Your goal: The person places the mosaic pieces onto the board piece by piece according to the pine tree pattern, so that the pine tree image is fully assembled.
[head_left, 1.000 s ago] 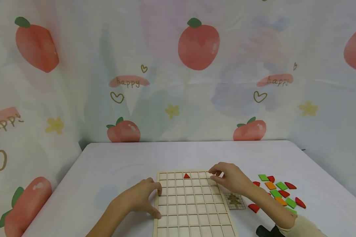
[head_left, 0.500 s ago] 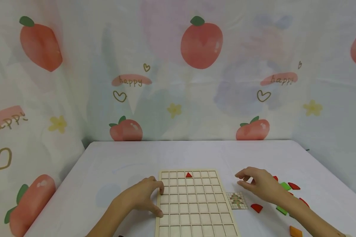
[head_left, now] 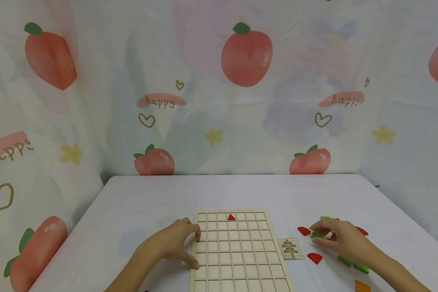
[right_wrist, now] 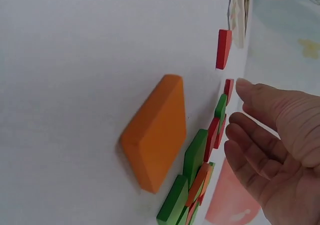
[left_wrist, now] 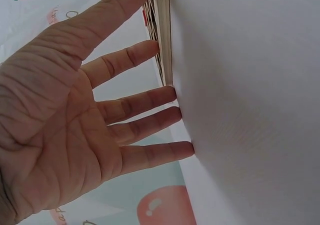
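Note:
At the left edge of the pale wooden grid board [head_left: 224, 257], my left hand [head_left: 173, 240] rests with thumb and fingers spread. In the left wrist view its fingers [left_wrist: 142, 105] are nearly straight, with fingertips at the board's side and on the table. One red triangle [head_left: 231, 217] sits in a top-row cell of the board. My right hand [head_left: 344, 239] is over the loose pieces at the right, thumb and fingers apart around a green piece [head_left: 316, 235]. The right wrist view shows a gap between thumb and fingers, with nothing visibly held.
A small card with a tree pattern [head_left: 290, 248] lies against the board's right side. Red quarter-round pieces [head_left: 315, 258], several green pieces [head_left: 361, 268] and an orange diamond [right_wrist: 155, 135] are scattered on the white table [head_left: 149, 194]. My right hand hides some.
My right hand has left the board's top right corner and moved right, then down among the loose pieces. The left hand stays at the board's edge.

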Motion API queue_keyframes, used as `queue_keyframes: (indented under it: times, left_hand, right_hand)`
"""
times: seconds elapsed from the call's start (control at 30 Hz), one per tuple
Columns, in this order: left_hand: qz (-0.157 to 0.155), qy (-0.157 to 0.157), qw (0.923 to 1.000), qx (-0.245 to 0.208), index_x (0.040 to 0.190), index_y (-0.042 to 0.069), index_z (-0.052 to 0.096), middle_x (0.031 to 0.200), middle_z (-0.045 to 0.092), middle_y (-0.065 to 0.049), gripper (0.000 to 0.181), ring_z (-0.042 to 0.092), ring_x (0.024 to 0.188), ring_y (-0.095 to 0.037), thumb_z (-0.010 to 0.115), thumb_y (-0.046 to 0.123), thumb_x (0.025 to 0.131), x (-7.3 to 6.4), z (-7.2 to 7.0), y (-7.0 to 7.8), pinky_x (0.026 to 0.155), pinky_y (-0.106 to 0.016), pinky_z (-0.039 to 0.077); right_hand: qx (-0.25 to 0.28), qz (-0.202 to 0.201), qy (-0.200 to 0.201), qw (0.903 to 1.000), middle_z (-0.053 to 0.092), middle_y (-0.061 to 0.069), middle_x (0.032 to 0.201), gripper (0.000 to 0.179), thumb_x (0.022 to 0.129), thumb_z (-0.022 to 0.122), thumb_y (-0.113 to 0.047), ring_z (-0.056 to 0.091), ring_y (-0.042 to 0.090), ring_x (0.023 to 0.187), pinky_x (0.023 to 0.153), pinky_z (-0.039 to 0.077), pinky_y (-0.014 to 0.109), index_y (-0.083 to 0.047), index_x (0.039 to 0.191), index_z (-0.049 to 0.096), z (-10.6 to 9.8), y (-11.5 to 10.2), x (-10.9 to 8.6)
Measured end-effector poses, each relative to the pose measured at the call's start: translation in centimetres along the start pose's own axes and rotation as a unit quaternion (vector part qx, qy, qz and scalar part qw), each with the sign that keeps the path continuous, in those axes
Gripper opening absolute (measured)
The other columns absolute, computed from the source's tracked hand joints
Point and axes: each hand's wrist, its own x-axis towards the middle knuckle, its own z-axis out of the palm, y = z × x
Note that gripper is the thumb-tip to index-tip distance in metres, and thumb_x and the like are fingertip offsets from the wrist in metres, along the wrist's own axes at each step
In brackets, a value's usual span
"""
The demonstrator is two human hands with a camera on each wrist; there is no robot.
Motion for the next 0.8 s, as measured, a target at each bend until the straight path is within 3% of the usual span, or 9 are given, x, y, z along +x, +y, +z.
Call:
queue_keyframes:
  times: [0.4,0.8]
  left_hand:
    - [-0.001,0.002,1.0000,-0.006,0.101,0.024,0.062,0.113,0.055,0.000,0.052,0.051,0.106,-0.022,0.098,0.037,0.065,-0.2,0.0,-0.1,0.086,-0.050,0.052]
    - [-0.002,0.003,0.9999,-0.010,0.100,0.024,0.062,0.112,0.055,0.000,0.052,0.051,0.105,-0.022,0.098,0.037,0.064,-0.2,0.0,-0.1,0.085,-0.049,0.051]
  right_hand:
    - [-0.016,0.057,-0.020,0.9980,0.070,-0.009,0.099,0.030,0.081,0.087,-0.024,0.062,0.005,0.085,0.075,0.056,0.026,-0.014,0.106,0.075,-0.2,1.4,-0.4]
    - [-0.007,0.045,-0.010,0.9989,0.069,-0.010,0.096,0.032,0.080,0.087,-0.024,0.058,-0.001,0.083,0.074,0.055,0.026,-0.012,0.108,0.075,0.3,1.8,-0.4]
